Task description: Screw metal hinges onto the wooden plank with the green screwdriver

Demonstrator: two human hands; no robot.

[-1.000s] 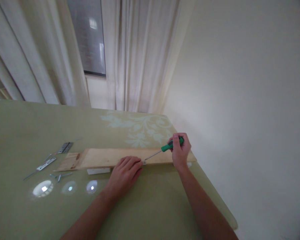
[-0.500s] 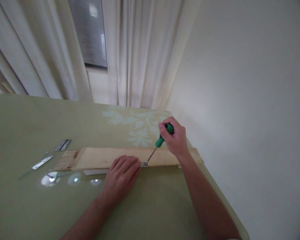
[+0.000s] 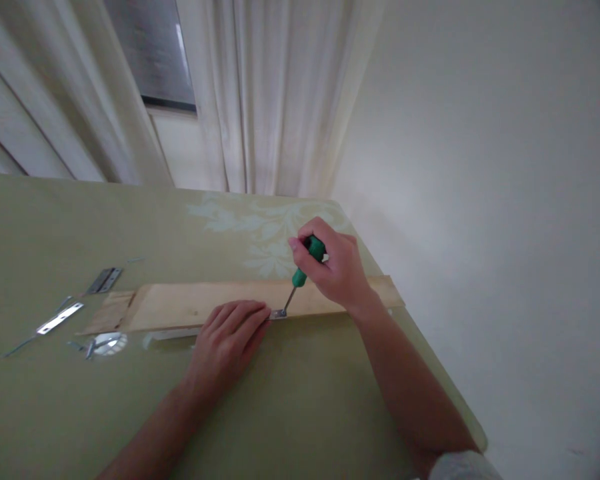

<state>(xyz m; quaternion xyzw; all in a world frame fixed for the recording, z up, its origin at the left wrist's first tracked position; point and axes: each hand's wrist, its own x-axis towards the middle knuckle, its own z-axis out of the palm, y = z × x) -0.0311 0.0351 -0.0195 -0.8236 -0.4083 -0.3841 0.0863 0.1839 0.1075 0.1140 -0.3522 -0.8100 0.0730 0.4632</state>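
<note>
A long pale wooden board [image 3: 170,303] lies across the green table. My left hand [image 3: 227,333] presses down on it, fingers together and bent over its near edge. By those fingertips a small metal hinge plate [image 3: 279,314] sits at the board's near edge, partly hidden by the hand. My right hand [image 3: 333,267] is closed around the green handle of a screwdriver [image 3: 299,277]. The shaft slants down to the left, and its tip meets the plate. Any screw head under the tip is too small to make out.
Left of the board lie a folded hinge [image 3: 105,280], a shiny metal strip with holes [image 3: 60,319] and thin metal pieces [image 3: 87,348]. A white strip [image 3: 175,333] shows under the board's near edge. The table edge [image 3: 433,373] runs close by my right forearm, beside a white wall.
The whole view has shifted a little. My right hand has turned around the screwdriver handle, which now stands somewhat steeper with its tip still at the plate. My left hand stays on the board.
</note>
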